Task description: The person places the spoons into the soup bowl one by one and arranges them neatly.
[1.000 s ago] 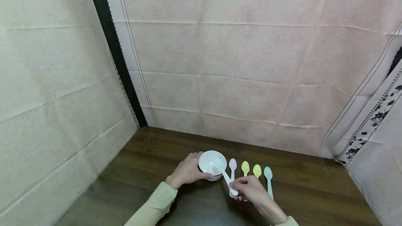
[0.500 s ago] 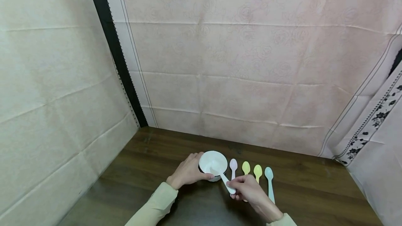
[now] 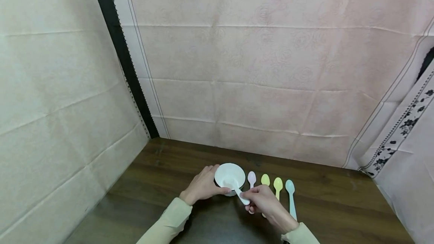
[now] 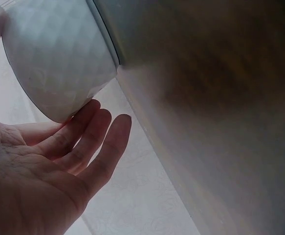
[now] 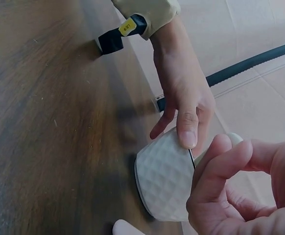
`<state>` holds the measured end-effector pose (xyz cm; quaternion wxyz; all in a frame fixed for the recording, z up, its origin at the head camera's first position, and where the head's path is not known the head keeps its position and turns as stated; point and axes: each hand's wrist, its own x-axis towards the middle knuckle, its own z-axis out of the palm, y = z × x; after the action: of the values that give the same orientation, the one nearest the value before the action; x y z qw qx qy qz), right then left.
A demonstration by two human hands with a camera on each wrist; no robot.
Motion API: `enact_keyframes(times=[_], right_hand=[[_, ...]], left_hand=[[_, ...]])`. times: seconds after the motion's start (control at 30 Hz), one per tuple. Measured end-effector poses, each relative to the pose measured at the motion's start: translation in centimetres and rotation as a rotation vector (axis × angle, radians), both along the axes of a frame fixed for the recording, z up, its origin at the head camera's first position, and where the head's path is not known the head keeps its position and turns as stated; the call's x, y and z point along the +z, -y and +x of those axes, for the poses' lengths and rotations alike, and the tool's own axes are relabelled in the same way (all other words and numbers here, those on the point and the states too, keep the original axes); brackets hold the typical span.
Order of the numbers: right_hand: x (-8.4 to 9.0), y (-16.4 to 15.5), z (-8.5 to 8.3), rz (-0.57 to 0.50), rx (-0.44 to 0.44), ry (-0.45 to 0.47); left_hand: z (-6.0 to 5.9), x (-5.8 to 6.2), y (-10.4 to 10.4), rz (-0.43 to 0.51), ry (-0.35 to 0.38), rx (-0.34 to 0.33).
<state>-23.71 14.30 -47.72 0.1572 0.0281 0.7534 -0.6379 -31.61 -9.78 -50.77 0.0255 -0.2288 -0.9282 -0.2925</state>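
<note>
A small white bowl (image 3: 225,167) stands on the dark wooden table (image 3: 162,168). My left hand (image 3: 202,186) grips it from the left, thumb on the near side of the bowl (image 5: 164,176) and fingers against the far side of the bowl (image 4: 54,54). My right hand (image 3: 263,200) pinches the handle of a white spoon (image 3: 238,190), whose head lies inside the bowl. In the right wrist view the left hand (image 5: 184,98) is above the bowl and the right hand (image 5: 240,191) is close at the lower right.
To the right of the bowl lie a pink spoon (image 3: 251,178), a yellow spoon (image 3: 265,179), a yellow-green spoon (image 3: 278,183) and a blue spoon (image 3: 289,192), side by side. Pink cloth walls (image 3: 257,86) close off the table at the back and on both sides.
My right hand has moved left toward the bowl, carrying the white spoon's head from the rim down into the bowl. The left hand has kept its hold.
</note>
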Motion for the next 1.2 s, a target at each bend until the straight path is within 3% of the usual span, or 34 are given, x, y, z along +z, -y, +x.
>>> enact_keyframes(times=[0.7, 1.2], right_hand=[[0.4, 1.7, -0.7, 0.035, -0.032, 0.021], [0.2, 2.5, -1.2, 0.015, -0.094, 0.028]], left_hand=[[-0.2, -0.1, 0.0, -0.006, -0.028, -0.011], [-0.1, -0.1, 0.0, -0.002, -0.009, -0.006]])
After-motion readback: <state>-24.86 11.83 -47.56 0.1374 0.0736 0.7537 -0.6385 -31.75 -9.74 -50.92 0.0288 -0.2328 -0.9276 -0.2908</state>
